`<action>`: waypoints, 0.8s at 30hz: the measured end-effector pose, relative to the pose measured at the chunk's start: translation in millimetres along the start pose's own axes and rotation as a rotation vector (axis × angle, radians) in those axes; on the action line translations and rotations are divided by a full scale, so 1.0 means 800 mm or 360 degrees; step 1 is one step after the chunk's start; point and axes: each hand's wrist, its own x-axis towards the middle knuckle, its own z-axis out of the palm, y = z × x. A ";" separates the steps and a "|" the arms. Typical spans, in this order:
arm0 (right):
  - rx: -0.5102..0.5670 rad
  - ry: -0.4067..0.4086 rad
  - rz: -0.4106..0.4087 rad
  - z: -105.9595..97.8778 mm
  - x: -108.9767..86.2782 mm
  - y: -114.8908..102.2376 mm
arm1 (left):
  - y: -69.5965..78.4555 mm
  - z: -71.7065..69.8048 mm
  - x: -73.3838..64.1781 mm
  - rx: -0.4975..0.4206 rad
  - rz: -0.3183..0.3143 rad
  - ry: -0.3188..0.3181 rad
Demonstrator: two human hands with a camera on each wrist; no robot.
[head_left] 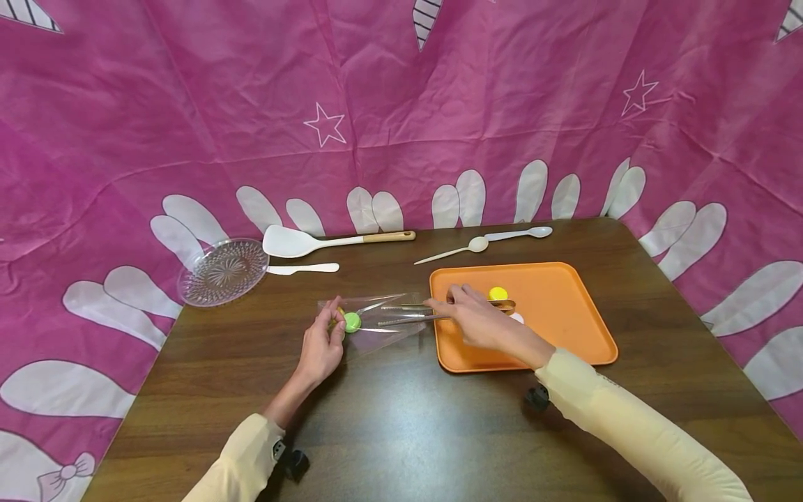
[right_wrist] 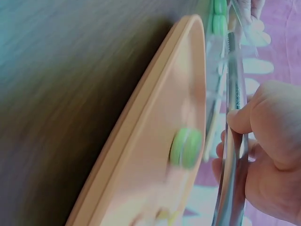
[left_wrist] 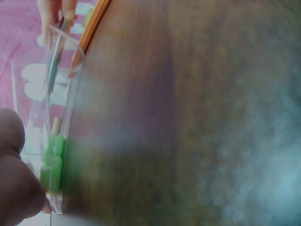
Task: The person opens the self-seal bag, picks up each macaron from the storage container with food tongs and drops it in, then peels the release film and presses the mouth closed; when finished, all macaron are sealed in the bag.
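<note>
A clear plastic bag (head_left: 392, 335) lies across the table, left of an orange tray (head_left: 564, 335). My left hand (head_left: 321, 348) pinches its left end, beside a green macaron (head_left: 353, 322) inside; a bit of yellow shows by the fingertips. My right hand (head_left: 473, 317) grips metal tongs (head_left: 414, 318) over the tray's left edge, their tips reaching into the bag. Nothing visible sits between the tips. On the tray are a yellow macaron (head_left: 498, 293), a whitish one (head_left: 517, 318) partly hidden by the tongs, and a green macaron (right_wrist: 186, 148) seen in the right wrist view.
Behind lie a white spatula (head_left: 291, 242) with a wooden handle, a white knife (head_left: 307, 268), a beige spoon (head_left: 478, 244) and a white spoon (head_left: 539, 231). A clear patterned plate (head_left: 224, 272) stands at the left edge. A pink cloth (head_left: 389, 104) hangs behind the table.
</note>
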 end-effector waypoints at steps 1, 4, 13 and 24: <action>-0.0001 0.0008 0.0006 -0.003 -0.007 0.004 | -0.001 0.000 0.000 0.0005 0.0006 0.0003; 0.0023 0.0028 0.0045 -0.011 -0.028 0.017 | -0.003 0.001 0.000 0.0016 0.0033 0.0018; 0.0017 0.0173 0.0111 -0.037 -0.092 0.062 | -0.005 0.001 0.002 0.0005 0.0034 0.0028; 0.0034 0.0475 -0.0166 -0.040 -0.157 0.100 | -0.004 0.001 0.002 -0.0010 0.0005 0.0015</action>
